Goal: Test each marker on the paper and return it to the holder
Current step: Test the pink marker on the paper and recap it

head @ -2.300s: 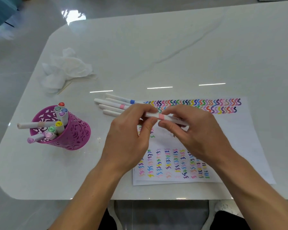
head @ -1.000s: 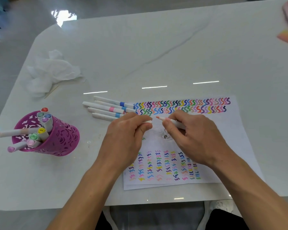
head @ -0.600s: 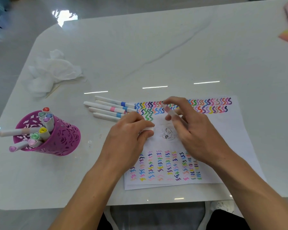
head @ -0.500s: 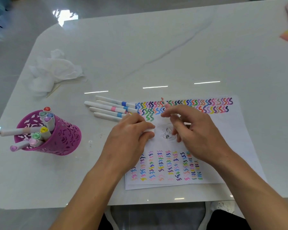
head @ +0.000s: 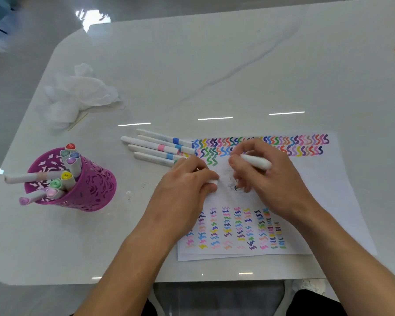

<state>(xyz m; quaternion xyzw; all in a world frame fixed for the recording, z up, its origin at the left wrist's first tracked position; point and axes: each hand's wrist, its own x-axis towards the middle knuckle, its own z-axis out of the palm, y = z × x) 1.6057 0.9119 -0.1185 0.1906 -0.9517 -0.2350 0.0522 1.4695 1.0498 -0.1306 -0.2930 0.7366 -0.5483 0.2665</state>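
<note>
We're in the testing step. The right hand point(head: 271, 185) grips a white marker point(head: 257, 162), fingers curled round the barrel. Its writing end points down and left at the paper point(head: 317, 183), just below the two rows of coloured squiggles. The tip is hidden behind the fingers, so we can't say whether it touches the sheet.

The left hand point(head: 185, 192) rests at the sheet's left edge and pinches a small white piece point(head: 213, 181) between thumb and forefinger. We take that for the cap.

Just beyond it, a clutch of loose markers point(head: 157, 148) lies side by side on the tabletop point(head: 237, 65), their ends meeting the paper's top left corner. We can't tell whether they've had their turn. The purple holder point(head: 89, 192) stands well off to the left with the stowed markers point(head: 66, 165) poking out, and a crumpled tissue point(head: 78, 94) sits beyond it.

Next, as we read it, comes a short squiggle in the free space. Then the cap goes back on, which takes both hands meeting squarely. After that it's a long reach left to drop the marker in the holder.
</note>
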